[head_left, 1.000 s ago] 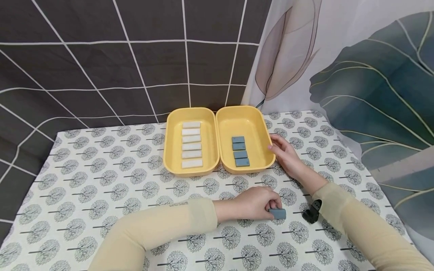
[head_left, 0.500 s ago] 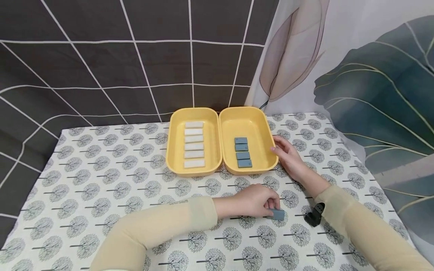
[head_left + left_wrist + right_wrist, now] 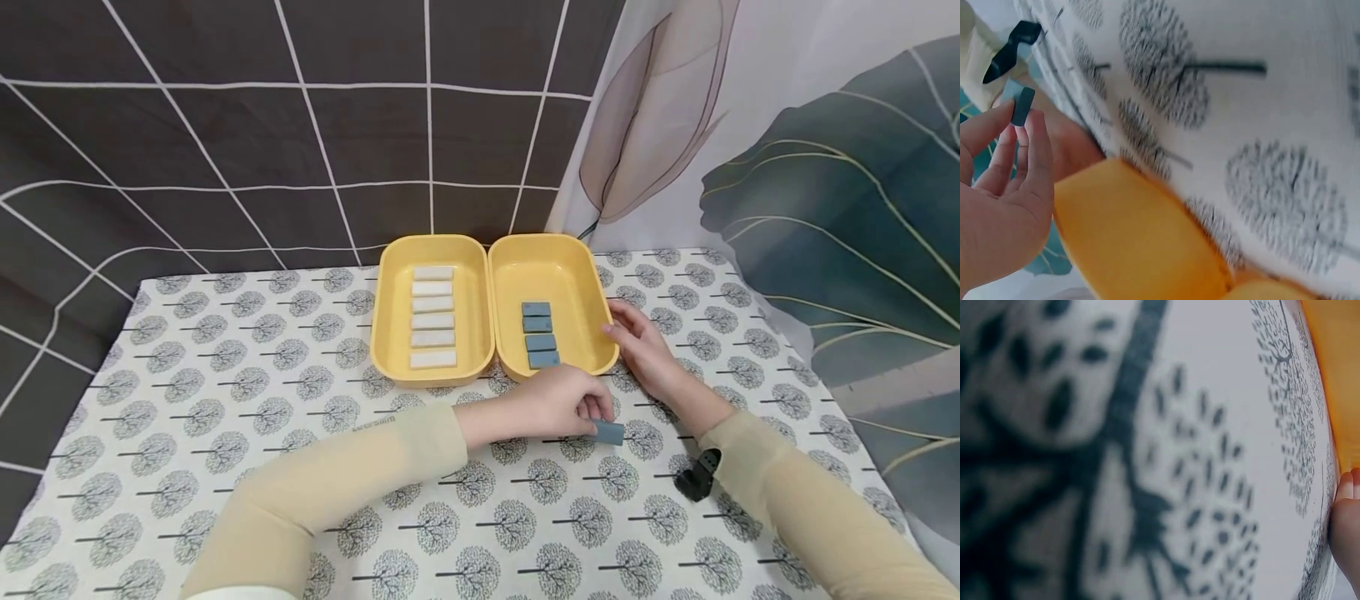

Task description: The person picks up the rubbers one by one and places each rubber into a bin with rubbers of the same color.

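My left hand (image 3: 558, 402) pinches a small blue-grey rectangular block (image 3: 608, 432) between thumb and fingertips, just in front of the right yellow box (image 3: 577, 271). In the left wrist view this block (image 3: 1019, 103) sits at the fingertips, with one end sticking out. Inside the right box lie several like blue-grey blocks (image 3: 540, 342) in a column; the left forearm's hand partly covers the nearest one. My right hand (image 3: 651, 354) holds that box at its right side, thumb at the rim. In the right wrist view, fingers (image 3: 1347, 484) show against the yellow wall.
A second yellow box (image 3: 390, 275) stands against the first on the left, holding several white blocks (image 3: 432, 322) in a column. A tree-print cloth (image 3: 247, 433) covers the table. A black device (image 3: 699, 475) is strapped at the right wrist. Behind rises a dark gridded backdrop (image 3: 360, 133).
My left hand has carried the blue-grey block forward, closer to the right box. The right hand stays at the box's side. The head view has shifted slightly.
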Demonstrator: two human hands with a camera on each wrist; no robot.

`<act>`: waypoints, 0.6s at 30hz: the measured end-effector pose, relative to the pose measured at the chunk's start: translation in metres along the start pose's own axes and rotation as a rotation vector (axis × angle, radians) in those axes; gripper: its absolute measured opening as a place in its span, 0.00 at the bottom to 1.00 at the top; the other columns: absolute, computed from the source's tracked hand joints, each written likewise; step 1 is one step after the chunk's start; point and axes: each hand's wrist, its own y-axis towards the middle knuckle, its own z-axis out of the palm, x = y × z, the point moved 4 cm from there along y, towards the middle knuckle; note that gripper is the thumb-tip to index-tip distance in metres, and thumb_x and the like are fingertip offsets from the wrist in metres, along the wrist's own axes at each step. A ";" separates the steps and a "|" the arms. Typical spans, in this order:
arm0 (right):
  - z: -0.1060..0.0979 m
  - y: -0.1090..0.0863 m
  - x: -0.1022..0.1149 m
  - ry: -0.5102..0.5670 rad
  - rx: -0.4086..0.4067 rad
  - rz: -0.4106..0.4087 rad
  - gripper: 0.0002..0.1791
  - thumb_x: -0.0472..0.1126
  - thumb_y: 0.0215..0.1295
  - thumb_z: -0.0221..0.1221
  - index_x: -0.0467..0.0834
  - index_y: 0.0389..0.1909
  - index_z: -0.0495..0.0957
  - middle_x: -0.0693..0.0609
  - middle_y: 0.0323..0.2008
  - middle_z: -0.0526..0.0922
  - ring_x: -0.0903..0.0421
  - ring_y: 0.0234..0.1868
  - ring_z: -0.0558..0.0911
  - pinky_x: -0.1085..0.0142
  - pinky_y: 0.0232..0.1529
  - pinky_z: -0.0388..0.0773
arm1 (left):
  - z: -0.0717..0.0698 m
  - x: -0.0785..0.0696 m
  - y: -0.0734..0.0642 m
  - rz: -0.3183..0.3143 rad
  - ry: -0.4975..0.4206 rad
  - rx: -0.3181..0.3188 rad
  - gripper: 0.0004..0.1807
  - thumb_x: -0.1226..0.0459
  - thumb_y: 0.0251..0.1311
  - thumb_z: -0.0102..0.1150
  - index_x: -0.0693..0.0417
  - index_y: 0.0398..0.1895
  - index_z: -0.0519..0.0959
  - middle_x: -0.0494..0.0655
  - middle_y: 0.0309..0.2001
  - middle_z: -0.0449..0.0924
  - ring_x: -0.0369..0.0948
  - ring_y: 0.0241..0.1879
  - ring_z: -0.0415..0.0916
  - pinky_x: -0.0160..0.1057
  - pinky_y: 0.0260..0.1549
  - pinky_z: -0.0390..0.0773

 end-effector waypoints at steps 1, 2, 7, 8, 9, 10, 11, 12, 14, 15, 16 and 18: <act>0.000 0.000 0.000 -0.001 0.001 -0.001 0.31 0.32 0.79 0.51 0.32 0.79 0.56 0.63 0.61 0.76 0.67 0.60 0.79 0.79 0.63 0.79 | -0.003 0.000 0.000 0.002 -0.008 -0.004 0.09 0.71 0.61 0.74 0.52 0.42 0.88 0.41 0.38 0.89 0.27 0.34 0.79 0.16 0.39 0.78; 0.000 0.000 0.001 -0.008 0.001 -0.001 0.32 0.32 0.79 0.51 0.31 0.79 0.55 0.62 0.61 0.75 0.67 0.60 0.79 0.79 0.64 0.79 | -0.007 -0.001 0.000 0.003 -0.015 -0.008 0.09 0.71 0.61 0.74 0.52 0.42 0.88 0.42 0.38 0.89 0.27 0.34 0.79 0.17 0.39 0.78; 0.000 0.000 0.002 -0.012 -0.001 -0.007 0.32 0.32 0.78 0.50 0.30 0.79 0.55 0.61 0.62 0.75 0.67 0.61 0.78 0.79 0.65 0.78 | -0.024 -0.001 0.001 0.003 -0.021 -0.033 0.09 0.71 0.61 0.74 0.52 0.43 0.88 0.43 0.38 0.89 0.29 0.36 0.81 0.18 0.41 0.79; 0.000 0.000 0.002 -0.012 -0.003 -0.007 0.32 0.32 0.78 0.50 0.30 0.79 0.55 0.61 0.62 0.75 0.67 0.61 0.78 0.79 0.65 0.78 | -0.028 -0.001 0.001 0.004 -0.023 -0.039 0.09 0.71 0.61 0.74 0.53 0.43 0.88 0.43 0.39 0.89 0.29 0.36 0.81 0.18 0.41 0.80; -0.001 0.000 0.001 -0.011 -0.004 -0.008 0.32 0.32 0.78 0.50 0.30 0.79 0.55 0.61 0.62 0.74 0.67 0.61 0.78 0.79 0.65 0.78 | -0.031 0.000 0.002 0.001 -0.024 -0.045 0.09 0.71 0.61 0.74 0.53 0.43 0.88 0.43 0.39 0.89 0.29 0.36 0.81 0.18 0.41 0.80; -0.001 0.000 0.001 -0.010 -0.004 -0.010 0.32 0.32 0.78 0.50 0.30 0.79 0.55 0.61 0.62 0.74 0.67 0.61 0.78 0.79 0.65 0.78 | -0.035 0.000 0.002 -0.001 -0.021 -0.052 0.10 0.71 0.61 0.74 0.53 0.44 0.88 0.43 0.39 0.89 0.30 0.37 0.81 0.18 0.42 0.80; -0.001 0.000 0.001 -0.008 -0.003 -0.010 0.32 0.31 0.78 0.50 0.30 0.79 0.55 0.60 0.62 0.74 0.67 0.62 0.78 0.79 0.65 0.78 | -0.039 0.001 0.002 -0.006 -0.019 -0.059 0.10 0.71 0.61 0.74 0.52 0.44 0.88 0.43 0.40 0.89 0.30 0.37 0.82 0.18 0.42 0.80; -0.001 0.000 0.000 -0.007 -0.004 -0.011 0.32 0.31 0.78 0.50 0.31 0.79 0.56 0.60 0.62 0.74 0.67 0.61 0.78 0.78 0.65 0.78 | -0.043 0.001 0.001 -0.009 -0.016 -0.067 0.10 0.71 0.61 0.74 0.53 0.44 0.88 0.44 0.40 0.89 0.31 0.38 0.82 0.19 0.43 0.80; -0.001 0.001 0.000 -0.007 -0.002 -0.011 0.32 0.32 0.78 0.50 0.31 0.79 0.55 0.61 0.62 0.74 0.67 0.61 0.78 0.78 0.65 0.78 | -0.052 0.002 0.001 -0.021 -0.014 -0.083 0.10 0.71 0.60 0.74 0.53 0.44 0.88 0.45 0.40 0.90 0.33 0.39 0.83 0.20 0.43 0.81; -0.001 0.001 -0.001 -0.008 0.001 -0.012 0.32 0.32 0.78 0.50 0.31 0.79 0.55 0.61 0.63 0.74 0.67 0.61 0.78 0.78 0.65 0.78 | -0.056 0.003 0.001 -0.029 -0.012 -0.091 0.10 0.71 0.60 0.74 0.54 0.44 0.88 0.45 0.41 0.90 0.34 0.39 0.84 0.20 0.43 0.81; -0.001 0.001 -0.001 -0.009 0.003 -0.011 0.32 0.32 0.78 0.50 0.31 0.79 0.55 0.61 0.62 0.74 0.67 0.61 0.78 0.78 0.65 0.79 | -0.060 0.003 0.001 -0.034 -0.007 -0.099 0.10 0.71 0.60 0.74 0.54 0.44 0.88 0.46 0.41 0.90 0.35 0.40 0.84 0.21 0.43 0.81; -0.001 0.001 -0.002 -0.013 0.005 -0.011 0.32 0.32 0.79 0.50 0.30 0.79 0.54 0.61 0.62 0.75 0.67 0.61 0.79 0.78 0.65 0.79 | -0.067 0.004 0.001 -0.043 -0.005 -0.115 0.10 0.71 0.60 0.74 0.55 0.44 0.88 0.47 0.41 0.91 0.37 0.40 0.85 0.22 0.43 0.82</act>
